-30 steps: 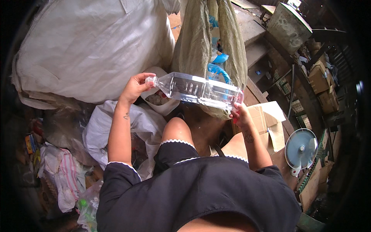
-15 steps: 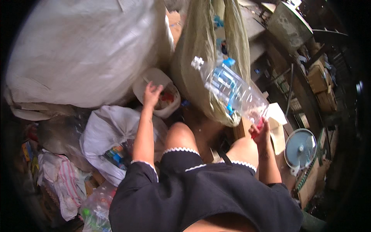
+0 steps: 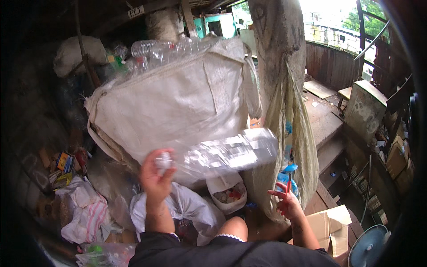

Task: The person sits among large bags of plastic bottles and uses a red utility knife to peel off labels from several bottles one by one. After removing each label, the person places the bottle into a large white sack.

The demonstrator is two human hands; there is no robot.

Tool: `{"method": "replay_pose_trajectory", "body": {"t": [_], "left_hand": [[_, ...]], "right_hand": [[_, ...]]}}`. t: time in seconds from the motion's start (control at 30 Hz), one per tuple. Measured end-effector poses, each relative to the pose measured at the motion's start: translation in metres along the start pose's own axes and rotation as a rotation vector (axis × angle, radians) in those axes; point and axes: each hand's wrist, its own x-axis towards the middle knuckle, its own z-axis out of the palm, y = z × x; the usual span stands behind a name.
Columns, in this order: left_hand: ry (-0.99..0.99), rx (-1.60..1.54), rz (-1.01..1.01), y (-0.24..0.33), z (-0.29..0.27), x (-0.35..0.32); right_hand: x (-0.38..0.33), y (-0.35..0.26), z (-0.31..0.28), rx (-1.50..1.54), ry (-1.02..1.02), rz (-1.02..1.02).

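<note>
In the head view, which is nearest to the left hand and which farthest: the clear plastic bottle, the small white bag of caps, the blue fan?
1. Clear plastic bottle: its neck is in the left hand.
2. Small white bag of caps: lower right of the hand.
3. Blue fan: far right, bottom corner.

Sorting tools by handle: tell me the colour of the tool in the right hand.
Red, as far as shows: a thin tool in the right hand, seen in the head view.
</note>
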Motion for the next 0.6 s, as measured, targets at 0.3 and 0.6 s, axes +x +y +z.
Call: {"method": "replay_pose_trajectory", "body": {"t": [0.3, 0.6], "left_hand": [[0.375, 1.002, 0.455, 0.024, 0.037, 0.315], [0.282, 0.712, 0.382, -0.012, 0.024, 0.289]], "right_hand": [[-0.033, 0.018, -0.034, -0.029, 0.206, 0.217], [-0.039, 0.044, -0.050, -0.043, 0.194, 0.260]]}}
